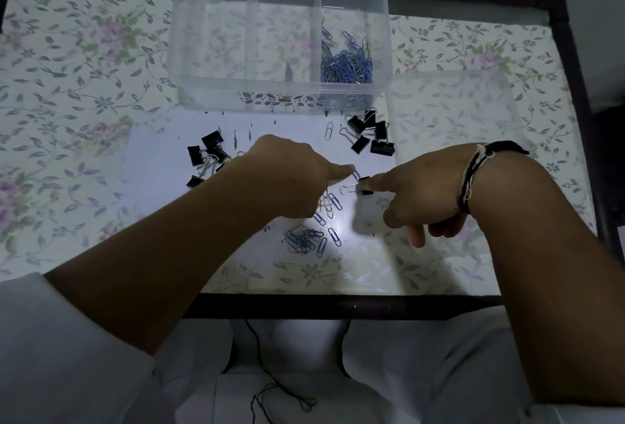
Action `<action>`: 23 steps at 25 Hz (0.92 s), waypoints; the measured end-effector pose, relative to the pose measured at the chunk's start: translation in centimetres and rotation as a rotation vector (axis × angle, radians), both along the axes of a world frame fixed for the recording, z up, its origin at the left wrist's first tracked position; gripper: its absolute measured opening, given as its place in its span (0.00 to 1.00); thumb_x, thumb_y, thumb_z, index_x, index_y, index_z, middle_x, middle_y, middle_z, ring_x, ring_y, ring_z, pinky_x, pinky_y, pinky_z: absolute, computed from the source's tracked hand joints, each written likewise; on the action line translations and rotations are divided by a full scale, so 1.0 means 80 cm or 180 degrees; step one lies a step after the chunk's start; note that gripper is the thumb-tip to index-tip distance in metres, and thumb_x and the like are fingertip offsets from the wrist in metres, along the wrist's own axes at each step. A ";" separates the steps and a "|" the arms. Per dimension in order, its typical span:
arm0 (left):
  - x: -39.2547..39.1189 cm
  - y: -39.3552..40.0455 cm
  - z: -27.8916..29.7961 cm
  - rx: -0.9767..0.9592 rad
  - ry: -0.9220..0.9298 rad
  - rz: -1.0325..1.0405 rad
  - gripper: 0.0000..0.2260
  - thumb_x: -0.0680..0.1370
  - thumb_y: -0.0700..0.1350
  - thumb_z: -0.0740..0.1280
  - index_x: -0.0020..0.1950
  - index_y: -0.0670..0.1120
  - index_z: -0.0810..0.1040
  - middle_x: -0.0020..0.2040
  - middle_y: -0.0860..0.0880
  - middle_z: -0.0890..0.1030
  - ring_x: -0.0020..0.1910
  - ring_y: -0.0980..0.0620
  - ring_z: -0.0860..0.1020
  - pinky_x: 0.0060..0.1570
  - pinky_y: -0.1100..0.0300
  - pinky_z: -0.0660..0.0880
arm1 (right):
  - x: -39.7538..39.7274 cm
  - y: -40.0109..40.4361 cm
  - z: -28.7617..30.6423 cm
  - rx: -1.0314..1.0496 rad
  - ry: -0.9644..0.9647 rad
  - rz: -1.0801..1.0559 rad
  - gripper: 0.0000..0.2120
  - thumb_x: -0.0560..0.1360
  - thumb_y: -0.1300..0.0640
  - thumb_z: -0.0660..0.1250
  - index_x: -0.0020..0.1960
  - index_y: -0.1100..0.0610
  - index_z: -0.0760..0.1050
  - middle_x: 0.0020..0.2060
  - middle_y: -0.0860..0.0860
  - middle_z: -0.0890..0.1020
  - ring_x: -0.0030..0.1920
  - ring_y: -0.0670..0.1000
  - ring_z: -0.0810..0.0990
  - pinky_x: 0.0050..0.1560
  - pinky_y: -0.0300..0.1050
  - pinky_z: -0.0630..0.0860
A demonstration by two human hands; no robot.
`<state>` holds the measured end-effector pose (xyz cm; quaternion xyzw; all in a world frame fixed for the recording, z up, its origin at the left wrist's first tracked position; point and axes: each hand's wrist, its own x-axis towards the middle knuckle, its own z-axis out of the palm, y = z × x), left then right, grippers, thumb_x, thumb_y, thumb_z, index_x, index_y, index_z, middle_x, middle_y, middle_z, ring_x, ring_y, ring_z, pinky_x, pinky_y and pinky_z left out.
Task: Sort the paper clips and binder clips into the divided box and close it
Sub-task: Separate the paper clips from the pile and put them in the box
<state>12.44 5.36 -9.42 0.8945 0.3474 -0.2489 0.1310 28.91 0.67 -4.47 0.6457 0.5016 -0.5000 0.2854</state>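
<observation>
At the centre of the frame your left hand (291, 173) and right hand (422, 200) meet over 1 small black binder clip (363, 186): your right fingers pinch its black body, while your left fingertips are pressed together on a blue paper clip (355, 174) that seems tangled with it. Both pieces look light and stiff, so pull gently; the wire will slip if you squeeze hard (grip the binder clip by its flat sides, not its springy handles). The divided box (280, 98) sits open at upper centre with 3 compartments, only the right one holding blue paper clips (346, 63). Loose paper clips (304, 237) lie just below your hands, with binder clips at centre-left (206, 156) and upper right (370, 134).
</observation>
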 end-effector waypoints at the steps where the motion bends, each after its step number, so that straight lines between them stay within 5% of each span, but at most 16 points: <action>1: -0.001 -0.002 0.003 0.0056 0.0098 0.0017 0.33 0.79 0.49 0.59 0.77 0.70 0.46 0.36 0.53 0.68 0.33 0.54 0.70 0.31 0.60 0.62 | 0.002 0.000 -0.001 0.0026 -0.0012 -0.0016 0.33 0.78 0.58 0.60 0.78 0.37 0.53 0.41 0.58 0.88 0.32 0.54 0.77 0.39 0.43 0.80; 8: -0.002 -0.012 0.018 0.0433 0.0205 -0.0143 0.27 0.79 0.49 0.59 0.78 0.60 0.58 0.41 0.51 0.74 0.35 0.52 0.71 0.31 0.61 0.63 | 0.006 0.001 0.015 0.0296 -0.0282 0.0116 0.21 0.77 0.58 0.61 0.70 0.50 0.70 0.40 0.56 0.87 0.34 0.56 0.79 0.38 0.45 0.80; 11: -0.020 -0.004 0.021 0.0281 0.0097 0.0047 0.29 0.79 0.54 0.62 0.78 0.55 0.57 0.57 0.46 0.79 0.50 0.46 0.79 0.40 0.56 0.72 | -0.009 0.017 -0.002 0.1798 -0.0253 0.0775 0.16 0.77 0.57 0.60 0.63 0.55 0.73 0.48 0.54 0.82 0.47 0.58 0.82 0.49 0.51 0.81; 13: -0.034 0.010 0.024 0.0359 0.0023 0.0444 0.26 0.78 0.52 0.66 0.73 0.48 0.62 0.55 0.44 0.76 0.52 0.44 0.78 0.44 0.52 0.74 | -0.026 0.034 -0.026 0.2647 0.0014 0.0901 0.16 0.74 0.63 0.61 0.62 0.58 0.75 0.55 0.58 0.81 0.54 0.60 0.79 0.54 0.52 0.78; 17: -0.059 0.020 0.012 0.0478 0.0053 0.0733 0.16 0.76 0.46 0.67 0.61 0.41 0.71 0.46 0.45 0.69 0.50 0.40 0.77 0.44 0.52 0.73 | -0.053 0.035 -0.058 0.2485 0.0022 0.1231 0.26 0.72 0.67 0.64 0.70 0.61 0.67 0.63 0.59 0.74 0.61 0.61 0.76 0.53 0.50 0.74; 23: -0.084 -0.018 -0.002 0.0367 -0.0625 0.0860 0.15 0.74 0.44 0.70 0.57 0.39 0.72 0.52 0.40 0.72 0.48 0.39 0.76 0.41 0.51 0.72 | -0.067 -0.009 -0.041 0.2400 0.0310 0.1281 0.19 0.72 0.66 0.61 0.62 0.61 0.72 0.58 0.58 0.75 0.58 0.60 0.76 0.52 0.52 0.74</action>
